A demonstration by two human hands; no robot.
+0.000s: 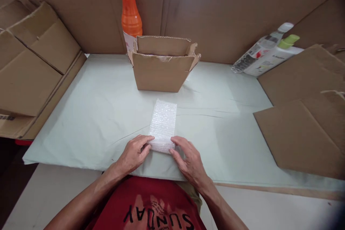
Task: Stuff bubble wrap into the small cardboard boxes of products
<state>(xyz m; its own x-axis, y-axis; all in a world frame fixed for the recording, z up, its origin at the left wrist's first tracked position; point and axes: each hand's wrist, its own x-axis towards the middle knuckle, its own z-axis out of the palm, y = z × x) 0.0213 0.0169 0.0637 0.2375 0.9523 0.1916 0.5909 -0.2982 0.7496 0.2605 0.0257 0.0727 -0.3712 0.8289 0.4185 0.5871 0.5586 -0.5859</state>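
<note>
A strip of clear bubble wrap lies flat on the pale green cloth, its near end folded or rolled up towards me. At the left end of that fold, my left hand pinches it between thumb and fingers. My right hand grips the fold's right end the same way. Whether anything lies inside the fold cannot be made out. Just beyond the wrap stands an open cardboard box with its top flaps up; its contents are hidden.
Behind the box stands an orange drink bottle. A clear bottle and a white bottle with a green cap lean at the back right. Cardboard pieces cover the right side; a larger carton stands left. Cardboard walls the back.
</note>
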